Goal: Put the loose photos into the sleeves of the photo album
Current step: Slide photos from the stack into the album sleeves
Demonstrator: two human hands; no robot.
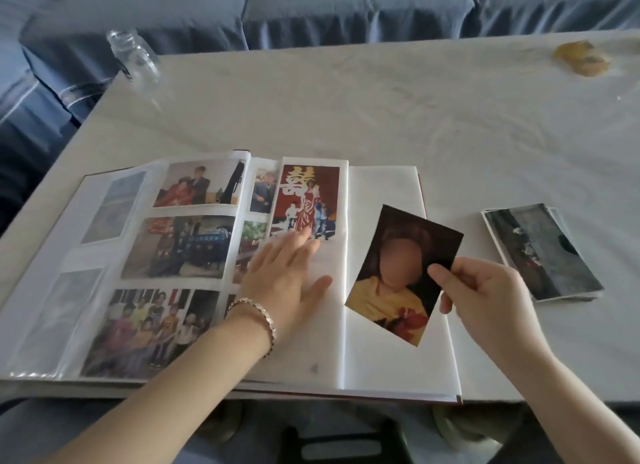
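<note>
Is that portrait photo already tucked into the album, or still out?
Out: the right hand pinches the portrait photo by its edge, tilted over the album's blank page, all four corners showing.

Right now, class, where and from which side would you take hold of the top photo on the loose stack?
Probably its near short edge, from the person's side: the loose stack lies flat on the table, so a thumb must slide under, and that edge faces the right hand.

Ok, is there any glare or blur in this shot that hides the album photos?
Head view: glare on the far-left sleeves of the album washes out two photos; the glass jar is blurred; the wide lens slightly bends the table edge; the held photo reads clearly.
</note>
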